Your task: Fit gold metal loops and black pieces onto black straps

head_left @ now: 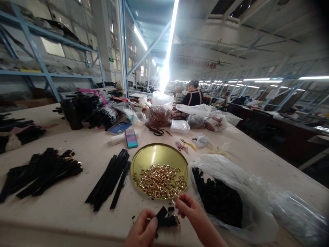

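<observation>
My left hand (144,228), at the bottom centre, pinches a black strap (161,213) between thumb and fingers. Beneath it lies another black piece (167,222) with a gold buckle at its right end. Just right of these, my right hand (187,207) holds a small gold buckle (175,199) by the fingertips, at the near edge of the round gold tray (159,151). Many gold buckles (159,178) are heaped on that tray. Left of the tray lie several flat black straps (110,180).
Black straps with gold buckles (43,171) are piled at the left. A clear bag of small black parts (221,199) lies at the right. Behind the tray are pliers (189,144), scissors (155,131), a phone (131,138) and plastic bags. A person (193,94) is farther back.
</observation>
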Tool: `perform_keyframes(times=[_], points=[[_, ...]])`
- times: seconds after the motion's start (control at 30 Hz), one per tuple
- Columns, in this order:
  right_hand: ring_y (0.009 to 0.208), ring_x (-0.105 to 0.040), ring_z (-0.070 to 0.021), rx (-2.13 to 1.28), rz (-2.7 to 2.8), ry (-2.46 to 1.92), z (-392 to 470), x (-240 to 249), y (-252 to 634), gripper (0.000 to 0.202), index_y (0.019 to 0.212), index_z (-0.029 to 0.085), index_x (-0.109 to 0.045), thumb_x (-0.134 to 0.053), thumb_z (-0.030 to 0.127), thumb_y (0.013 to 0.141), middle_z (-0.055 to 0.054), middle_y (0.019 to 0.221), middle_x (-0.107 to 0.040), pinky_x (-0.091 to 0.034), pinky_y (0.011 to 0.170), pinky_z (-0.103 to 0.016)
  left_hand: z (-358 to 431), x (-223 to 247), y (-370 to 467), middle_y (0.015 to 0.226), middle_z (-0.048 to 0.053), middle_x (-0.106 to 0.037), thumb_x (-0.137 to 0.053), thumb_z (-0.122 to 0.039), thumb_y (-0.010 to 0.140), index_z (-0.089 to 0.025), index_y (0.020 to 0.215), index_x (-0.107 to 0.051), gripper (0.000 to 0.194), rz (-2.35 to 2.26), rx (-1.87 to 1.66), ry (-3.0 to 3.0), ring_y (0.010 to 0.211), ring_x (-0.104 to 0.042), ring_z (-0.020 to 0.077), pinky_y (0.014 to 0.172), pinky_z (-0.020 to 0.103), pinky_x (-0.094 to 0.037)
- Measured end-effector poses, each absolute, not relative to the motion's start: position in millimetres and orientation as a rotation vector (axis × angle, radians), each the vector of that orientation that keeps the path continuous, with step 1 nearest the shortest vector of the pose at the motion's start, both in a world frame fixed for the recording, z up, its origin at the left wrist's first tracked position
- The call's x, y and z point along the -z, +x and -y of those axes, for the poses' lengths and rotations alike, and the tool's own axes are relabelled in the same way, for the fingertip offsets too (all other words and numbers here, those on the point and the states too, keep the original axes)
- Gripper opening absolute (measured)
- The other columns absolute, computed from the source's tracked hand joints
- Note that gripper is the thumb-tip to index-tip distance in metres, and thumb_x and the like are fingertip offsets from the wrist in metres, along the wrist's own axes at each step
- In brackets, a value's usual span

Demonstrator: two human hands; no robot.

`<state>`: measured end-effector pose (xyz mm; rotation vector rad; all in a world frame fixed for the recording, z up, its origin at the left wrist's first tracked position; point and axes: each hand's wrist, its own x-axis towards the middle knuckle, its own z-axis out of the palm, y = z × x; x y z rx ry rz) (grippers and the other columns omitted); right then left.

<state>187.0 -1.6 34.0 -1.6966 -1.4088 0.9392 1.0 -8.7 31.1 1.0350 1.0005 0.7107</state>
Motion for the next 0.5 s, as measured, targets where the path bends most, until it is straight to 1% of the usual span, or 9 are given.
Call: perform_keyframes(times=[0.03,0.1,0.2,0.27,0.33,0.37,0.43,0.5], points=[[0.050,-0.046,-0.0104,-1.110,1.260,-1.577,12,-34,182,0.025,0.071,0.017,-0.053,-0.049,0.040,0.080,0.003,0.056,-0.051,-0.038,0.049,-0.022,9,-33,3,0.043,-0.013,-0.026,-0.052,-0.053,0.072,-0.021,0.072,-0.039,0.034,-1.005,-0.726,1.000,0.037,-0.017,0.0052,0.040,0.018,-0.009],[0.046,-0.042,-0.0070,-1.388,0.944,-1.316,30,-33,171,0.031,0.069,0.015,-0.054,-0.062,0.045,0.071,0.005,0.053,-0.049,-0.034,0.047,-0.019,11,-36,7,0.044,-0.013,-0.025,-0.051,-0.051,0.072,-0.022,0.070,-0.037,0.033,-1.001,-0.749,0.960,0.039,-0.018,0.0055,0.040,0.017,-0.011],[0.043,-0.043,-0.0042,-1.580,0.677,-1.090,46,-28,159,0.038,0.067,0.014,-0.056,-0.075,0.047,0.058,0.005,0.054,-0.054,-0.032,0.044,-0.017,14,-34,10,0.047,-0.012,-0.028,-0.051,-0.053,0.073,-0.020,0.075,-0.043,0.034,-0.972,-0.746,1.002,0.041,-0.020,0.0057,0.041,0.018,-0.013],[0.042,-0.046,-0.0040,-1.650,0.577,-1.026,50,-22,155,0.041,0.068,0.015,-0.057,-0.078,0.047,0.053,0.003,0.058,-0.058,-0.034,0.043,-0.017,17,-30,10,0.050,-0.009,-0.034,-0.050,-0.057,0.073,-0.017,0.078,-0.049,0.041,-0.943,-0.758,1.051,0.043,-0.025,0.0062,0.043,0.018,-0.018],[0.041,-0.047,-0.0042,-1.678,0.552,-1.016,51,-14,152,0.041,0.070,0.015,-0.057,-0.077,0.047,0.054,0.003,0.058,-0.058,-0.034,0.043,-0.017,19,-27,11,0.058,-0.005,-0.045,-0.054,-0.059,0.070,-0.015,0.079,-0.053,0.046,-0.932,-0.775,1.110,0.050,-0.034,0.0077,0.047,0.019,-0.026],[0.041,-0.046,-0.0043,-1.672,0.585,-1.024,51,-10,151,0.041,0.070,0.015,-0.057,-0.076,0.048,0.055,0.004,0.056,-0.057,-0.034,0.042,-0.017,20,-26,12,0.061,-0.004,-0.048,-0.056,-0.058,0.069,-0.014,0.078,-0.054,0.045,-0.947,-0.775,1.150,0.054,-0.038,0.0091,0.051,0.020,-0.030],[0.042,-0.045,-0.0048,-1.620,0.705,-1.053,53,-3,149,0.039,0.070,0.015,-0.058,-0.073,0.050,0.059,0.004,0.054,-0.055,-0.033,0.043,-0.017,21,-26,13,0.063,-0.002,-0.050,-0.059,-0.052,0.069,-0.015,0.072,-0.054,0.037,-1.016,-0.755,1.249,0.061,-0.044,0.0119,0.057,0.021,-0.035],[0.047,-0.045,-0.0059,-1.514,0.818,-1.088,55,2,148,0.037,0.072,0.015,-0.061,-0.070,0.050,0.063,0.004,0.056,-0.054,-0.034,0.046,-0.018,22,-27,12,0.060,-0.003,-0.049,-0.055,-0.045,0.072,-0.016,0.067,-0.052,0.030,-1.091,-0.732,1.340,0.062,-0.045,0.0134,0.059,0.022,-0.036]])
